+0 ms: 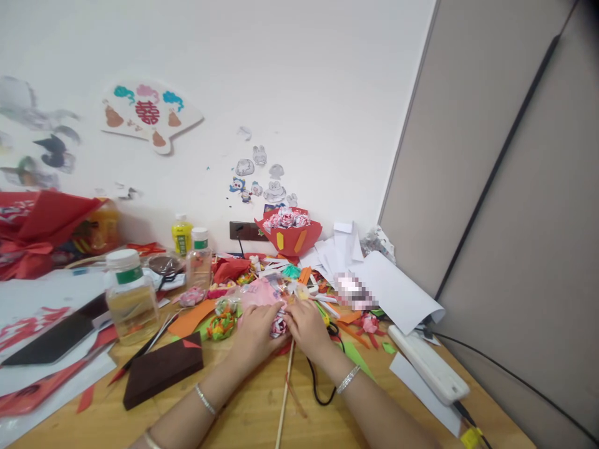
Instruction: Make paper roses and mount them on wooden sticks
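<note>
A pink-and-white paper flower (279,325) sits between my two hands, close above the table. My left hand (257,333) wraps around its left side with the fingers closed on it. From the other side, my right hand (306,325) pinches the flower's edge; its fingertips partly cover the petals. A thin wooden stick (283,396) runs from beneath the flower towards the near table edge. Clear wrap with pink paper (264,292) lies just behind the hands. Beside my left hand is an orange-and-green crumpled paper flower (221,325).
Capped jars (133,312) and a dark brown box (163,369) stand on the left of the wooden table (243,418). A red-wrapped bouquet (292,240) is at the wall. On the right lie white paper sheets (397,290), a power strip (428,363) and a black cable (314,380).
</note>
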Demonstrator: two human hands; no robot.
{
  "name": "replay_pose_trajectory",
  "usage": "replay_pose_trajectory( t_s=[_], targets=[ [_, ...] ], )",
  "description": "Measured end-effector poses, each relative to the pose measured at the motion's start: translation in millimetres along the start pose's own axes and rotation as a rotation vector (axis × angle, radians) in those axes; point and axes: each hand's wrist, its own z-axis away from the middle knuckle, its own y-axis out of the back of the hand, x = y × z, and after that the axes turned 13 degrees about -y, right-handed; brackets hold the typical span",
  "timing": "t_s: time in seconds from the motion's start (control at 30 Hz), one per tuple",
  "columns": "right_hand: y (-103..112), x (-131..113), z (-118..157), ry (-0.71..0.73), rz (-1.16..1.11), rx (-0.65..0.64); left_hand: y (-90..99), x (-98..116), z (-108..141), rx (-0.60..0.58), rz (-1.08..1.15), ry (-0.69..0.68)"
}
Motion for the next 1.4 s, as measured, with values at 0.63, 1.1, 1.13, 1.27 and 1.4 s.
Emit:
replay_pose_trajectory(
  t_s=[0.63, 1.1, 1.13, 1.27, 1.4],
  targets=[
    [-5, 5, -1, 0.044, 0.000, -0.039, -0.2, 2, -1, -0.006, 0.007, -0.007],
    [14, 15, -9, -0.189, -0.075, 0.029, -1.6, -6, -1, 0.021, -0.045, 0.034],
    [17, 22, -12, -0.251, -0.088, 0.059, -0.9, -7, -1, 0.027, -0.052, 0.044],
    [24, 52, -17, -0.457, -0.139, 0.133, 2.0, -6, -2, 0.029, -0.084, 0.060],
    [18, 67, -15, -0.548, -0.158, 0.105, -0.5, -5, -1, 0.055, -0.094, 0.084]
  ],
)
